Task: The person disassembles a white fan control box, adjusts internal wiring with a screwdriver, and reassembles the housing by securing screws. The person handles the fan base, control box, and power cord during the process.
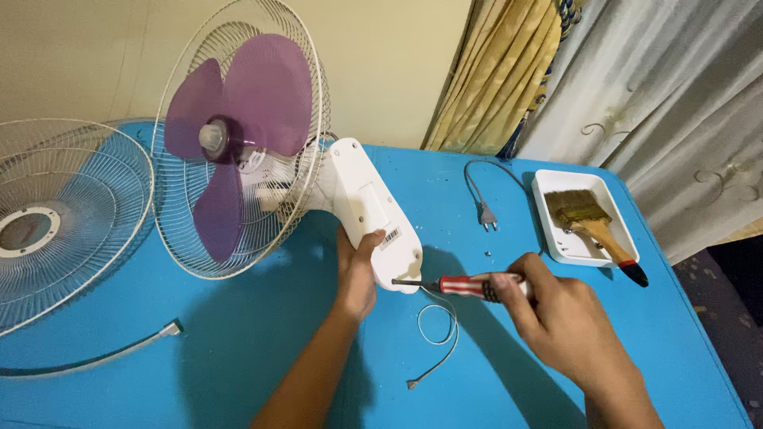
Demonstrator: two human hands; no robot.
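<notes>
We see the left hand [355,274] clasping the fan [318,179] base mid-tabletop [238,349]; the right hand [556,318] grips a screwdriver [453,284], tip at the base's end. The front guard [56,222] is already off, left edge; blades remain mounted.

small white barcode sticker [389,237], on white fan base [373,214]

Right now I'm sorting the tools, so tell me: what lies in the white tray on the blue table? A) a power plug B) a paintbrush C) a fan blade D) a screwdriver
B: a wooden-handled paintbrush lies in the white tray; the screwdriver is in the right hand.
</notes>
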